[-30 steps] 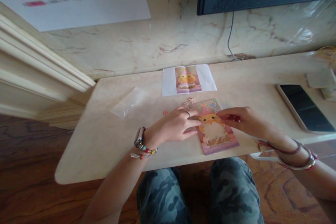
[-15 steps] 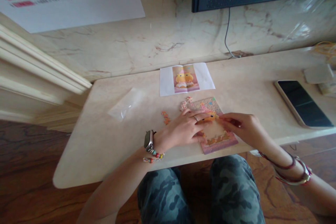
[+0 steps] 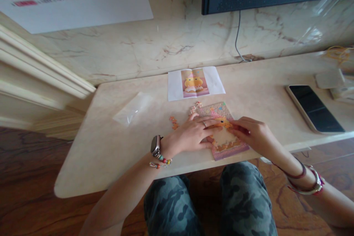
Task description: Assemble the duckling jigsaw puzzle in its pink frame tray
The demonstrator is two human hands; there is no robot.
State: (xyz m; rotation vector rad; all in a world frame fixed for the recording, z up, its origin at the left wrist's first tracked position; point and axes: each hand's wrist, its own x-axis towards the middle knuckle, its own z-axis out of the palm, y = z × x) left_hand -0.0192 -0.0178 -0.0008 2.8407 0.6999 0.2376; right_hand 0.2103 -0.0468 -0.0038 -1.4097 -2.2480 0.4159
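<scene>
The jigsaw puzzle [image 3: 231, 151] lies flat near the front edge of the table [image 3: 110, 155], between the person's two hands, its border assembled and a pale gap open in its middle. The left hand [image 3: 190, 132] rests over its left side with the fingers spread, while the right hand [image 3: 249, 132] has thumb and fingertips brought together at the gap's upper right; whether a piece sits between them is too small to tell. The step looks like fitting pieces around that gap. To do it well, I'd keep the left fingers pressing lightly so that the joined part cannot slide, match colour and outline before pushing, then press each piece straight down instead of forcing it sideways. The loose orange pieces [image 3: 174, 122] left of the puzzle and the pale pieces [image 3: 194, 107] by its upper left corner are best kept clear of the left wrist. The printed picture sheet [image 3: 195, 83] behind the puzzle, showing a yellow figure, makes a handy guide. As for writing, the notice [image 3: 74, 2] at upper left carries lines of characters with red-marked starts, too blurred to read; the phone [image 3: 315, 108] and the watch [image 3: 155, 145] show no legible brand.
</scene>
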